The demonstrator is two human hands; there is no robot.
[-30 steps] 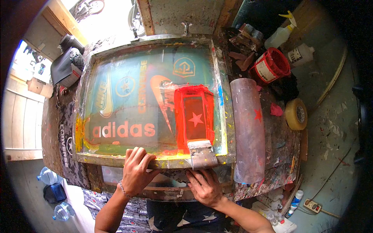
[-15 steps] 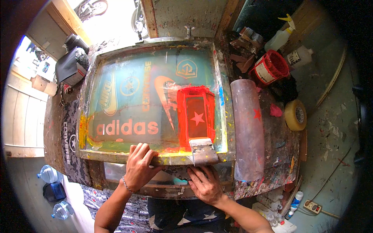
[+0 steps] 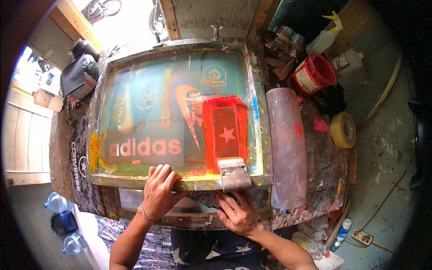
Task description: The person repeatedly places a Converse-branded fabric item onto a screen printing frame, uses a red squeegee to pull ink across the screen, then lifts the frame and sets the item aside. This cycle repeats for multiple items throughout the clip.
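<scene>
A large screen-printing frame [image 3: 121, 180] lies across the table, its front rail raised somewhat toward me. Curled over that rail, my left hand [image 3: 158, 192] grips it, the thumb tucked at its near side. Beneath the rail, right of centre, my right hand [image 3: 238, 215] reaches in with its fingers stretched out, fingertips partly hidden below the frame. Dark patterned fabric [image 3: 204, 198] shows between the hands. A squeegee [image 3: 235, 175] with a worn blade rests on the front rail, just above my right hand. Wet red ink [image 3: 210, 135] surrounds a star stencil [image 3: 227, 135] on the mesh.
Right of the frame lies a greyish roll [image 3: 287, 148] with a red star mark. Beyond it stand a red ink tub [image 3: 312, 76], a spray bottle [image 3: 325, 40] and a tape roll [image 3: 343, 130]. Printed camouflage fabric [image 3: 82, 166] hangs at the left. Water bottles [image 3: 74, 243] stand lower left.
The view has shifted slightly. Both hands, the frame and the squeegee keep nearly the same places relative to one another.
</scene>
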